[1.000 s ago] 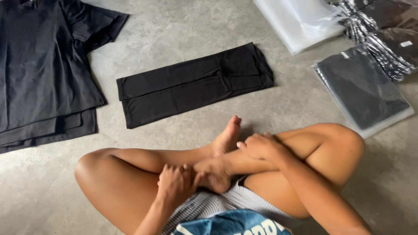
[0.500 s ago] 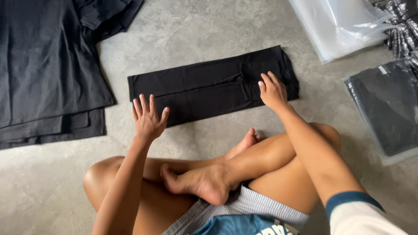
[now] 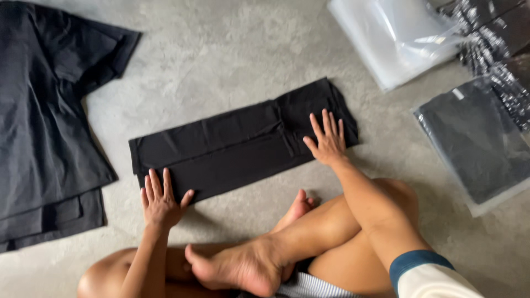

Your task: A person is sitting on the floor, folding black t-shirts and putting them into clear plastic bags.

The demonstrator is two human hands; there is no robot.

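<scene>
A black garment [image 3: 237,144] lies folded into a long narrow strip on the grey floor in front of my crossed legs. My left hand [image 3: 161,200] rests flat with fingers spread on the strip's near left corner. My right hand [image 3: 327,140] presses flat, fingers apart, on the strip's right end. Neither hand holds anything.
A pile of unfolded black shirts [image 3: 44,121] lies at the left. At the top right is a stack of clear plastic bags [image 3: 392,38]. A bagged black garment [image 3: 480,143] and more packed ones [image 3: 497,38] lie at the right. My bare legs and foot [image 3: 248,265] fill the bottom.
Both hands left my legs, reached forward and now lie flat on the two ends of the folded strip. The view has shifted closer to the garment.
</scene>
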